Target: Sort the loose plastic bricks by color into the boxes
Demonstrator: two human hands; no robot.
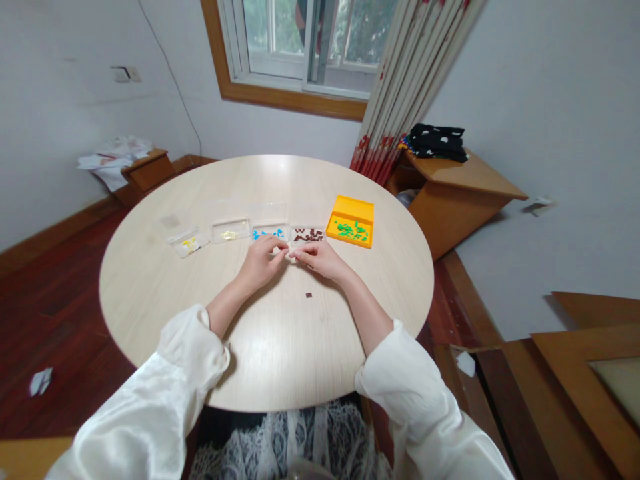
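Observation:
My left hand [264, 261] and my right hand [321, 259] meet over the middle of the round table [260, 347], fingertips pinched close together. Anything between them is too small to make out. Just beyond the left hand is a clear box of blue pieces [270, 233]. Past the right hand stands a clear box with dark brown pieces [309, 235], partly covered by the fingers. One small dark brown piece [309, 295] lies alone on the tabletop, nearer to me than the hands.
An open yellow box [372, 230] holds green pieces to the right. Leftward are a clear box [214, 232] with pale yellow pieces and a small clear container [178, 248] with yellow ones. A wooden cabinet [440, 207] stands beyond the table's right edge.

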